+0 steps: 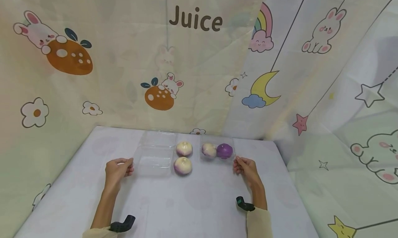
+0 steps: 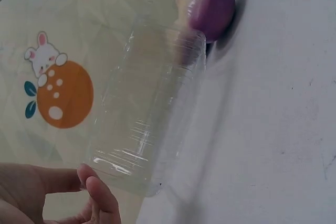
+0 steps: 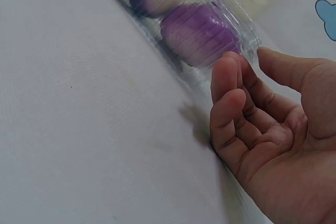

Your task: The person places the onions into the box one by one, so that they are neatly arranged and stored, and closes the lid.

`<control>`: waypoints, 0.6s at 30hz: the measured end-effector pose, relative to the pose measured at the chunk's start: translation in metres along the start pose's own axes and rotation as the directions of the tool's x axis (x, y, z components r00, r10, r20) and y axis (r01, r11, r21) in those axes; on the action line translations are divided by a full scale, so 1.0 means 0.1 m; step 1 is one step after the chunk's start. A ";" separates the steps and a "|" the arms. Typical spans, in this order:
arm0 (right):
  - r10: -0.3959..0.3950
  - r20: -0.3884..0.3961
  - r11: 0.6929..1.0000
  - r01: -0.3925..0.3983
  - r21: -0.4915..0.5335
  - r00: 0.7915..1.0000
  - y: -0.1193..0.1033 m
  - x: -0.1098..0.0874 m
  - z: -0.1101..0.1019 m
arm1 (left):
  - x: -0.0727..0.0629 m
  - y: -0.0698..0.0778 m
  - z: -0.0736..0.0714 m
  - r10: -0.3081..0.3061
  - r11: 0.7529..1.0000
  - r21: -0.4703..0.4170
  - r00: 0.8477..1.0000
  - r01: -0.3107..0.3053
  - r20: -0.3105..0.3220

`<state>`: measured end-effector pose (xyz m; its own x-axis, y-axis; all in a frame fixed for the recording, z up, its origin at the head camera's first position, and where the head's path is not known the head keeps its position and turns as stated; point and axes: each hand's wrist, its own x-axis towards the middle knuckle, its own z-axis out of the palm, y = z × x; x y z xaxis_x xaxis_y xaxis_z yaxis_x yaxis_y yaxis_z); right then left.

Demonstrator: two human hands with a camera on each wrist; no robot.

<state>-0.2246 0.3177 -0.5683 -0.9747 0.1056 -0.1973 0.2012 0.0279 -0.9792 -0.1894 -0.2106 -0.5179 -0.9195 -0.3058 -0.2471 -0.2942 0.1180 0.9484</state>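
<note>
My left hand point(image 1: 119, 172) pinches the left edge of an unfolded transparent plastic clamshell box point(image 1: 155, 156) between thumb and fingertips. In the left wrist view, that box point(image 2: 152, 108) stretches from the fingertips toward a purple-and-white turnip point(image 2: 212, 6). On the table right of it are two turnips, one behind point(image 1: 184, 148) and one in front point(image 1: 182, 166). Farther right, a second transparent box point(image 1: 217, 138) holds a pale turnip point(image 1: 209, 150) and a purple one point(image 1: 224, 151). At its near right corner, my right hand point(image 1: 247, 169) holds the edge with thumb and fingertips; the other fingers curl loosely.
A white cloth covers the table point(image 1: 192, 200). Printed curtains point(image 1: 124, 58) hang close behind its far edge and along both sides. Each wrist carries a small black camera, the left one point(image 1: 122, 225) and the right one point(image 1: 244, 204).
</note>
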 end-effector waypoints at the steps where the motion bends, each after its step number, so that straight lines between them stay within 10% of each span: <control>1: 0.002 0.000 1.000 -0.002 0.002 1.000 0.00 0.00 0.00 | 0.00 -0.01 0.00 0.001 1.000 0.001 1.000 -0.001 0.001; 18: -0.010 -0.003 1.000 0.011 0.024 1.000 0.04 0.02 -0.01 | -0.04 -0.20 0.04 0.037 0.999 0.025 0.999 -0.036 -0.032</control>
<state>-0.2253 0.3185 -0.5722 -0.9764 0.1086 -0.1868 0.1885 0.0053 -0.9821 -0.1811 -0.2080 -0.5366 -0.9208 -0.3317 -0.2053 -0.2671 0.1525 0.9515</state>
